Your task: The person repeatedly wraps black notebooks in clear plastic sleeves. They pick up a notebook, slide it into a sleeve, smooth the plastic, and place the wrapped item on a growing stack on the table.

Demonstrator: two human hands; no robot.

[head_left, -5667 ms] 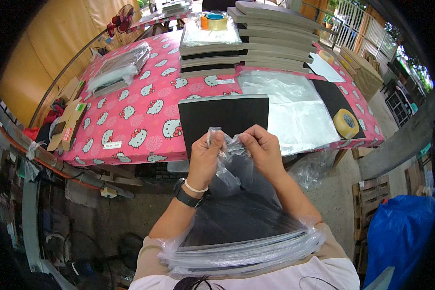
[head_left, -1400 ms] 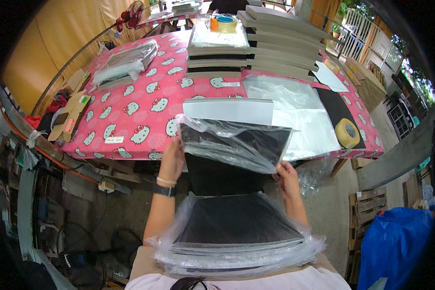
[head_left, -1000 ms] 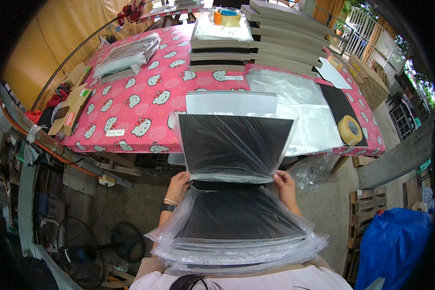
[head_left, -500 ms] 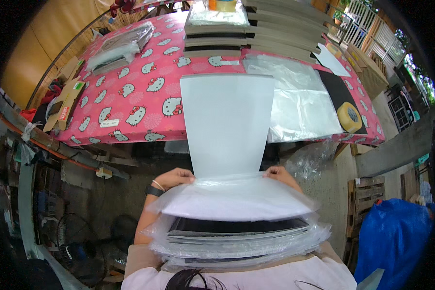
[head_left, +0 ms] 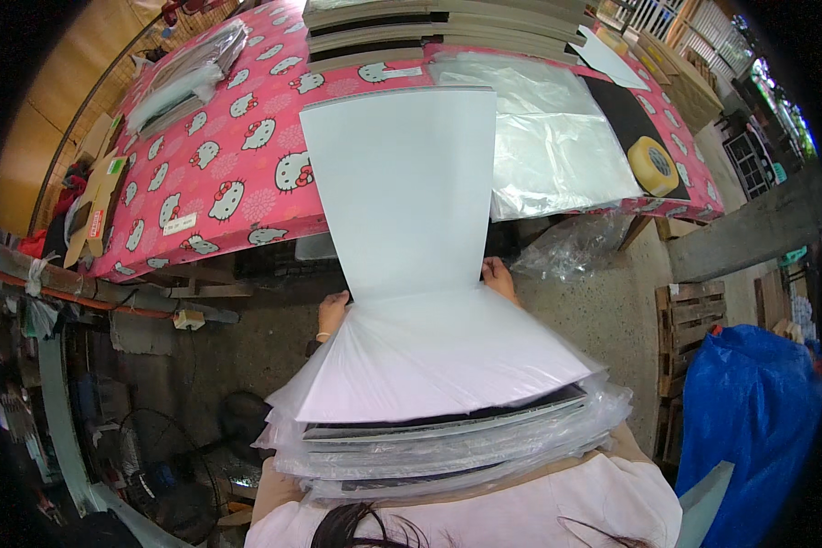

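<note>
Across the person's lap, a stack of plastic-wrapped dark boards seems to serve as a raised bed, since a white board spans from just above it out over the edge of the pink table. Spread over the near end is a milky plastic sleeve. The left hand and right hand sit at opposite edges, by the sleeve's narrow end, probably so both sides line up evenly. Their fingers look bent but are largely hidden; I can't tell how far they close, or whether they have board, plastic or both. Flat clear bags lie just right of the board, likely for easy reach, with a tape roll near them.
</note>
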